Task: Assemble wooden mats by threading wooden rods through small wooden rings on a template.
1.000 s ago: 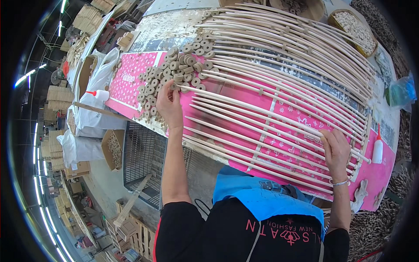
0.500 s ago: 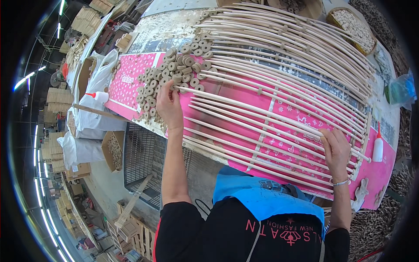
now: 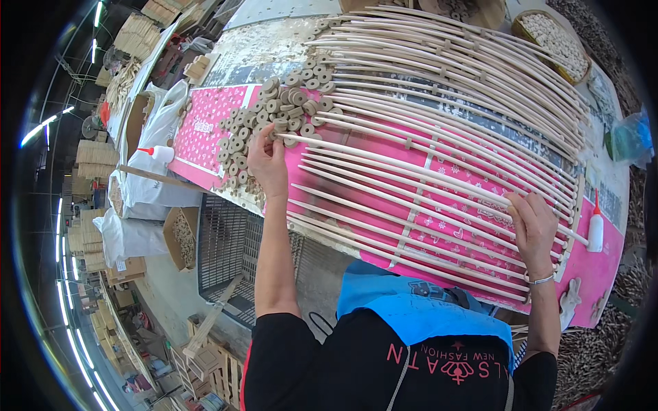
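Note:
My right hand (image 3: 533,226) grips a long, pale wooden stick (image 3: 411,168) near its thick end, which reaches past the row of sticks toward the glue bottle. The thin tip of that stick meets the fingers of my left hand (image 3: 267,168). Those fingers are pinched together around a small wooden ring (image 3: 279,127), partly hidden, at the edge of the ring pile (image 3: 257,120). Below the held stick, several similar sticks (image 3: 384,219) lie side by side on the pink sheet (image 3: 329,147). More sticks with rings on them (image 3: 445,65) are laid out beyond it.
A white glue bottle with a red nozzle (image 3: 595,231) is by the sticks' right ends; another such bottle (image 3: 161,153) lies at the table's left edge. A basket of small pale pieces (image 3: 556,44) sits far right. A dark plastic crate (image 3: 229,240) is below the table edge.
The held stick and my right hand have shifted slightly right, its thick end a little farther away. My left hand stays at the tip, beside the ring pile.

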{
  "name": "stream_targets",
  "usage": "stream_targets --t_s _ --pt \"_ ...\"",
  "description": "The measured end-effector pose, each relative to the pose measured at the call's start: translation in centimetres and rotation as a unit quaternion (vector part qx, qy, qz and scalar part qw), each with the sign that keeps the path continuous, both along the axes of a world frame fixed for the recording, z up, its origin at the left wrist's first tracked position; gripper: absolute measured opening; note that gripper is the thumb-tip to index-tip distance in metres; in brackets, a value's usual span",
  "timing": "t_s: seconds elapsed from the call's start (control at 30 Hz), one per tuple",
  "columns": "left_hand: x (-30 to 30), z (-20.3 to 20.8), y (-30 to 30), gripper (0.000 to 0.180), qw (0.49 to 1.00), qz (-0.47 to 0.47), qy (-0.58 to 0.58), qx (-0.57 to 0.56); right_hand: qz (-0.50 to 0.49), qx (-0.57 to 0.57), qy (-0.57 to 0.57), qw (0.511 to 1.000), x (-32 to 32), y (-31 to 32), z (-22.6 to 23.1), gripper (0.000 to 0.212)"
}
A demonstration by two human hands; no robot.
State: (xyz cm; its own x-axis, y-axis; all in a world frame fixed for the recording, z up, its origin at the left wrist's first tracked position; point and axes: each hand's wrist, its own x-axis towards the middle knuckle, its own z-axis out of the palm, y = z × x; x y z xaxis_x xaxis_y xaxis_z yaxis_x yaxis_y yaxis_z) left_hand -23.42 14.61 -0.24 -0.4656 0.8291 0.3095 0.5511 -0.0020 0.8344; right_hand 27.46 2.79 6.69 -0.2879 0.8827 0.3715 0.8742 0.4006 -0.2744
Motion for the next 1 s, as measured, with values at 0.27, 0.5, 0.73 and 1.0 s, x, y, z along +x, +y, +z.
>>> stream_targets --t_s 0.27,0.5,0.73,1.0 --pt "-0.6 0.5 -1.6 0.035 0.988 0.005 0.148 0.037 0.016 -0.026 0.039 0.999 -1.7 0.1 -0.1 0.019" --pt "-3.3 0.1 -0.6 0.035 0.984 -0.044 -0.166 0.042 0.009 -0.016 0.028 0.999 -0.5 -0.6 0.1 0.018" --pt "-3.3 -1.1 -0.7 0.038 0.977 -0.089 -0.191 0.042 -0.002 -0.014 0.033 0.999 -0.8 -0.7 0.1 0.016" --pt "-1.7 -0.8 -1.0 0.037 0.998 -0.049 -0.042 0.012 -0.001 -0.01 0.031 0.999 -0.5 -0.7 -0.4 0.018"
